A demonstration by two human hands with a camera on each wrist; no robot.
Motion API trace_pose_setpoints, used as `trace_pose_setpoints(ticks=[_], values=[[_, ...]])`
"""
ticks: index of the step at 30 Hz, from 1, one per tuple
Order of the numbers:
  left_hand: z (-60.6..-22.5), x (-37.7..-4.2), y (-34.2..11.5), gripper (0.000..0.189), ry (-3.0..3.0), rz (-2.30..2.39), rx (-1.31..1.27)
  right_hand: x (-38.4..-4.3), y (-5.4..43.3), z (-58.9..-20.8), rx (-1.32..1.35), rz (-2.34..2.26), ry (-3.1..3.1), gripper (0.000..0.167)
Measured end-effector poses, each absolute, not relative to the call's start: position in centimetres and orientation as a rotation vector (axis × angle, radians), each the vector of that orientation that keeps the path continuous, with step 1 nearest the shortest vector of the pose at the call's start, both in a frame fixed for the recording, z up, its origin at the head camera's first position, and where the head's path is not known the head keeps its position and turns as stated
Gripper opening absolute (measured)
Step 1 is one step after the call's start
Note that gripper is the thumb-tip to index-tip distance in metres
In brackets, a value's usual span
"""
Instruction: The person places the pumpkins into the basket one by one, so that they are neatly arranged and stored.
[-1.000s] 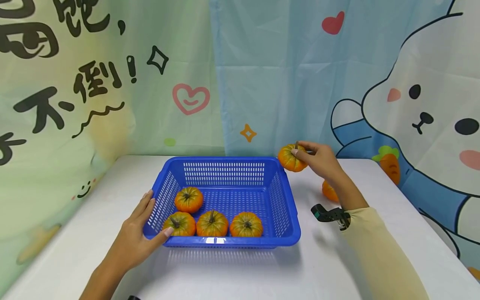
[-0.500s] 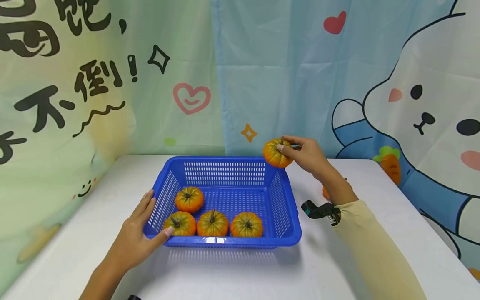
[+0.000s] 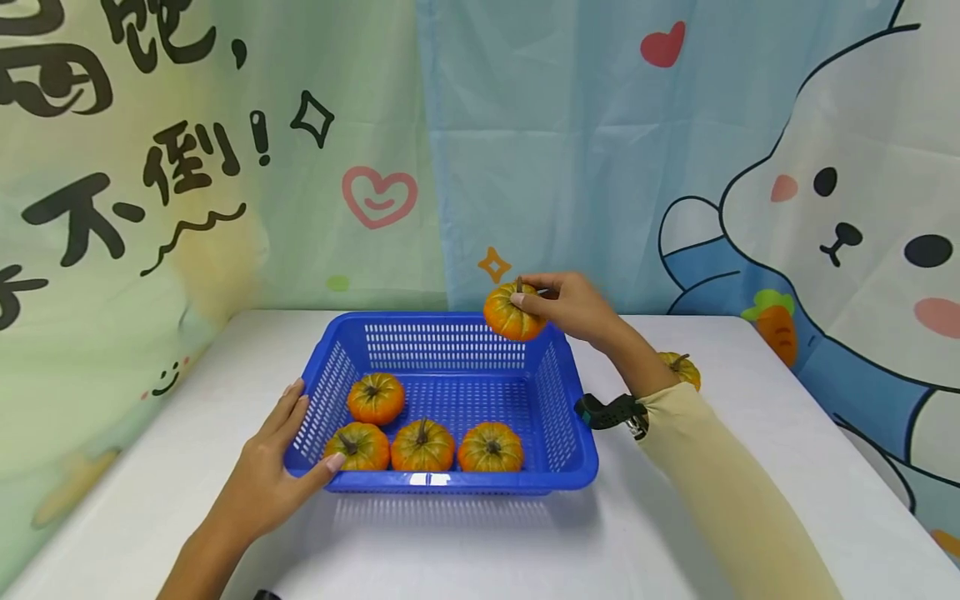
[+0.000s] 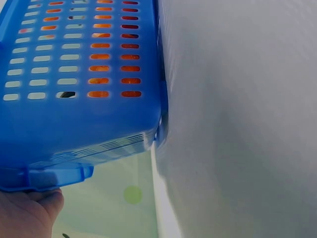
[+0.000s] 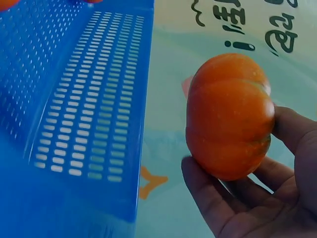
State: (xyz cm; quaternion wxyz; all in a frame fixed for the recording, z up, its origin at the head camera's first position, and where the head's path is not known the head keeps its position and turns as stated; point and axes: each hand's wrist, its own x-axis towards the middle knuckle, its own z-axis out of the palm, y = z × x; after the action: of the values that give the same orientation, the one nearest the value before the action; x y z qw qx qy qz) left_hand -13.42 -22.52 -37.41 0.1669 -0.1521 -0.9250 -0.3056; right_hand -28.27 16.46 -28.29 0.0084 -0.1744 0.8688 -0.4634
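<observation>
My right hand (image 3: 573, 310) pinches a small orange pumpkin (image 3: 507, 315) near its stem, with the thumb on the near side. It hangs above the back right part of a blue plastic basket (image 3: 517, 481). In the right wrist view the pumpkin (image 5: 230, 116) sits between thumb and fingers, beyond the basket's rim. My left hand (image 3: 262, 479) rests at the basket's front left corner, fingers along the left rim and thumb over the front rim. Inside the basket are several pumpkins: a front row (image 3: 423, 447) and one pumpkin (image 3: 376, 398) behind it at left.
Another pumpkin (image 3: 684, 367) lies on the white table (image 3: 465, 550) right of the basket, partly hidden by my right forearm. A printed curtain (image 3: 540, 167) hangs behind the table. A black wrist mount (image 3: 611, 411) sticks out from my right cuff near the basket's right rim.
My right hand has carried the pumpkin leftward from beside the basket's back right corner to above the basket. More of the table pumpkin shows now. My left hand and the basket stay put.
</observation>
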Motion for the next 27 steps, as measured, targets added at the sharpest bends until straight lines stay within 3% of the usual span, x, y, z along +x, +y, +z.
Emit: trace_pose_setpoints(ticks=[13,27], values=[[-37.4,-13.4,-22.6,0.085,-2.632,-0.864,-0.435,-29.0,12.8,-29.1,-0.800,-1.268,2.656,0.051],[-37.3,-13.2,-22.5,0.085,-2.631,-0.860,-0.430,-29.1,9.3,-29.8,-0.874,-1.087,2.544,0.049]])
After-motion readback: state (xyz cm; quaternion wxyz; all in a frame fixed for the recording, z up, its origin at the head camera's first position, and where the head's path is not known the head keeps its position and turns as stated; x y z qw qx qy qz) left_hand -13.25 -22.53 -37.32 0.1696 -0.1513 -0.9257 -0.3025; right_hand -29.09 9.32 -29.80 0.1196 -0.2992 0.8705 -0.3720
